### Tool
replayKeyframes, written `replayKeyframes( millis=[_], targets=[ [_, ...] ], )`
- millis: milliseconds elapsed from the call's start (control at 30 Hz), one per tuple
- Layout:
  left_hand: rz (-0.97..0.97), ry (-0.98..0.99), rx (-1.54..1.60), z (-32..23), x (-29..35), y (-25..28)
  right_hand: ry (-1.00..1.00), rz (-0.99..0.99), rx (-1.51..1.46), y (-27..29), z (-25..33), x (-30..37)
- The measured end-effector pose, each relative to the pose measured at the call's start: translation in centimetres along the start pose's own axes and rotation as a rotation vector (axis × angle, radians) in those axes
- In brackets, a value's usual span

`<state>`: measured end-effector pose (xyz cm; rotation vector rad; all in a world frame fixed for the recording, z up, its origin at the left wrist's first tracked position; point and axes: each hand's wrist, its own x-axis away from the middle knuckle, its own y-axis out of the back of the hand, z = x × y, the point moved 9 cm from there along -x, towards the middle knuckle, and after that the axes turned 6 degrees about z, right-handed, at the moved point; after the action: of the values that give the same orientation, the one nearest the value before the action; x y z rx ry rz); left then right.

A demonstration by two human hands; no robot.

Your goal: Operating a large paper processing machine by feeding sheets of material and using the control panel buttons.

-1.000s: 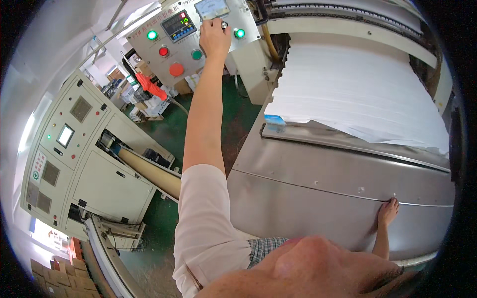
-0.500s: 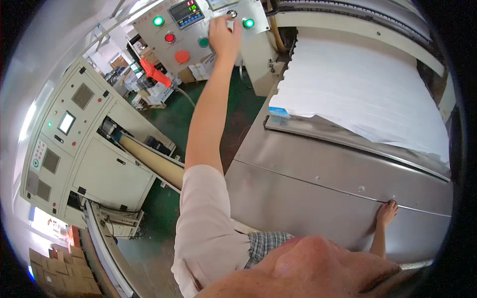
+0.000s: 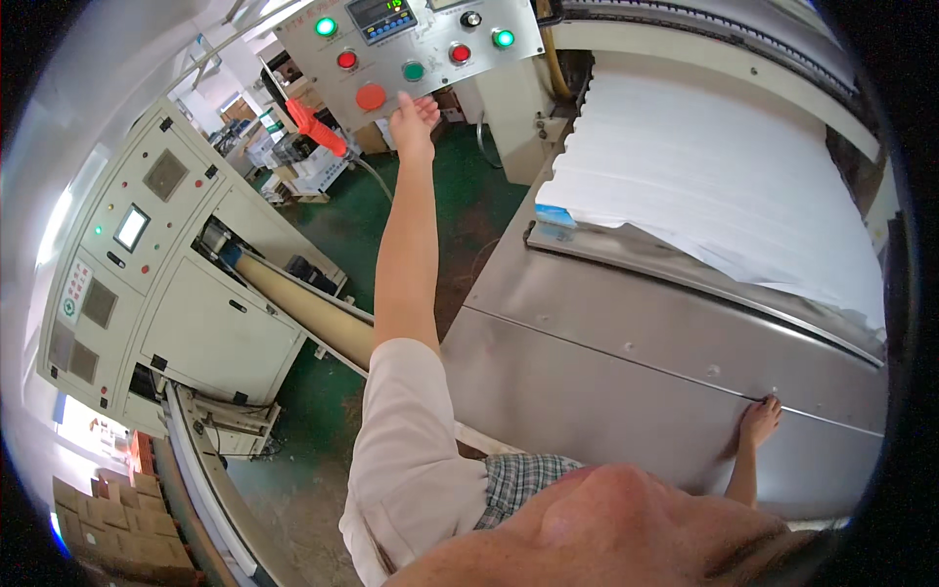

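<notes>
My left hand point(image 3: 414, 125) is raised just in front of the lower edge of a grey control panel point(image 3: 430, 44), fingers apart and holding nothing. Closest to it are a large red mushroom button point(image 3: 371, 97) and a green push button point(image 3: 414, 70). Higher on the panel sit a black knob point(image 3: 471, 19), a digital display point(image 3: 381, 20) and two lit green buttons, one of them a lit green button point(image 3: 503, 38) at the right. My right hand point(image 3: 760, 422) rests on the metal table point(image 3: 606, 391), its fingers lying at the seam, with nothing visible in it.
Wrinkled white sheet material point(image 3: 704, 157) comes out of the machine over a metal bar point(image 3: 704, 293). An orange-red handle tool point(image 3: 318, 129) hangs left of the panel. A cream machine cabinet point(image 3: 220, 323) with a roller point(image 3: 303, 308) stands at the left, cardboard boxes point(image 3: 122, 528) below it.
My left hand has come down and away from the knob and upper buttons to the panel's lower edge. The view has shifted slightly. My right hand stays on the table.
</notes>
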<state>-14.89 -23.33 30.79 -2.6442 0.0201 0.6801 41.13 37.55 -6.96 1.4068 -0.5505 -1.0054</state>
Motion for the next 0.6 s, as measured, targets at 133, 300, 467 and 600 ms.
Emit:
replayKeyframes(
  millis=[133,300,467,600],
  targets=[
    [-0.018,-0.022,0.062,-0.1,-0.4,0.7,-0.006,-0.003,-0.014,0.6,0.5,0.1],
    [0.011,0.004,0.043,-0.1,-0.3,0.9,-0.039,0.011,0.031,1.5,0.6,0.4],
    [0.087,-0.020,0.046,-0.3,-0.9,1.1,-0.031,0.003,0.011,1.9,0.9,0.7],
    [0.080,-0.001,0.073,0.2,-1.5,1.5,0.007,-0.036,0.020,1.2,0.6,0.5]
  ],
)
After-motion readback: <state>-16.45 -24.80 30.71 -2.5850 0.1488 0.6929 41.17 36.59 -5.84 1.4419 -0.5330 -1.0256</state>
